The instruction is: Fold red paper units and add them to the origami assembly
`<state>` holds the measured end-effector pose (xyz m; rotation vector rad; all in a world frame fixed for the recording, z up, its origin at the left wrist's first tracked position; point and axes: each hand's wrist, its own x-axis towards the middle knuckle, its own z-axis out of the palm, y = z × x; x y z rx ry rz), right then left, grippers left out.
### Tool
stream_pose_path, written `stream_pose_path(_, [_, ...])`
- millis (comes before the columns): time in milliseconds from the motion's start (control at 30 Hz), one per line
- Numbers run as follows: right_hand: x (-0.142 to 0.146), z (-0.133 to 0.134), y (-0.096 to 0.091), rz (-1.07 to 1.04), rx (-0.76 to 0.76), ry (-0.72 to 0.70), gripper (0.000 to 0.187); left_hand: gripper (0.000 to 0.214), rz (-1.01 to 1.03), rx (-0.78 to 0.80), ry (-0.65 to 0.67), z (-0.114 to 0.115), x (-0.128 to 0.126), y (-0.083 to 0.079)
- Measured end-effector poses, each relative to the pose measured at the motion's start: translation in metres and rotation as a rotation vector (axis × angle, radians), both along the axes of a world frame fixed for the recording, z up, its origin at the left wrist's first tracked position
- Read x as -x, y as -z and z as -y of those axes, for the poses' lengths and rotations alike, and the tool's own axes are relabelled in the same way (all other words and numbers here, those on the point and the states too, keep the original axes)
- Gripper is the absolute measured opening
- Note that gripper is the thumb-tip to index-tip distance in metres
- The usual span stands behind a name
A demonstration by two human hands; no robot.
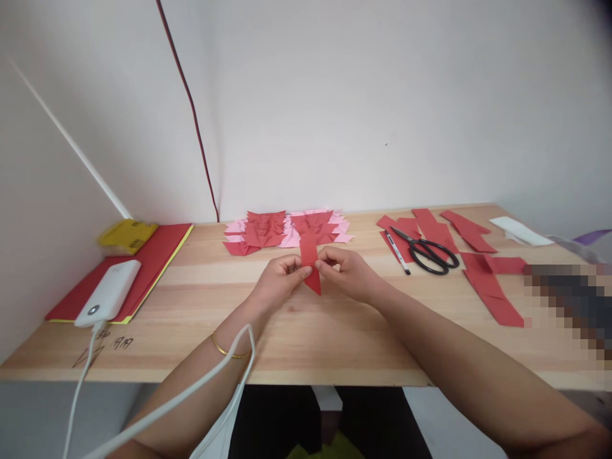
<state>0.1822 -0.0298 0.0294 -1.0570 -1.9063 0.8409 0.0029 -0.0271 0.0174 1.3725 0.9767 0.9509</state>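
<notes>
Scissors (433,254), one black-handled pair, lie right of centre on the desk (306,331). A single pen (398,252) lies just beside them. Both rest among several loose red strips (488,287) that spread toward the right edge. One pile of folded red and pink pieces (287,231) sits at the back in mid-frame, just behind the hands. At left, one white power bank (109,292) lies partly on a red sheet (157,255). A white cable (217,366) crosses the left wrist at lower centre. The red paper strip (310,255) is held just above the desk at frame centre; it is narrow and upright, and its lower end is cut to a slanted point. The left hand (280,277) and right hand (347,271) each pinch it, fingers closed on its two sides.
</notes>
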Motion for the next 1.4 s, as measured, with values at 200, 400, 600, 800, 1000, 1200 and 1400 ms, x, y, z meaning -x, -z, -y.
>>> stream_pose_path(200, [0.000,-0.002,0.004,-0.039,0.044,-0.046,0.016,0.031,-0.050,-0.010,-0.034,0.000,0.002,-0.001])
stream_pose_path(400, [0.000,-0.001,0.001,-0.048,0.031,-0.005,0.019,0.029,-0.076,-0.011,0.039,0.000,0.002,-0.003])
stream_pose_path(600, [-0.001,-0.001,-0.002,-0.039,0.061,0.081,0.023,0.028,-0.094,-0.005,0.061,0.002,0.002,-0.007])
stream_pose_path(800, [-0.001,-0.001,-0.001,-0.057,0.082,0.013,0.022,0.025,-0.018,-0.004,0.045,0.003,0.002,-0.006])
stream_pose_path(1000, [0.002,0.001,-0.001,-0.097,0.125,-0.045,0.020,0.029,-0.145,-0.081,0.093,0.003,0.004,-0.008])
stream_pose_path(1200, [0.001,0.001,-0.003,-0.110,0.084,0.054,0.021,0.026,-0.189,-0.044,0.089,0.003,0.005,-0.008])
stream_pose_path(1400, [0.001,0.000,-0.003,-0.093,0.079,0.078,0.022,0.015,-0.205,-0.038,0.047,0.004,0.004,-0.011])
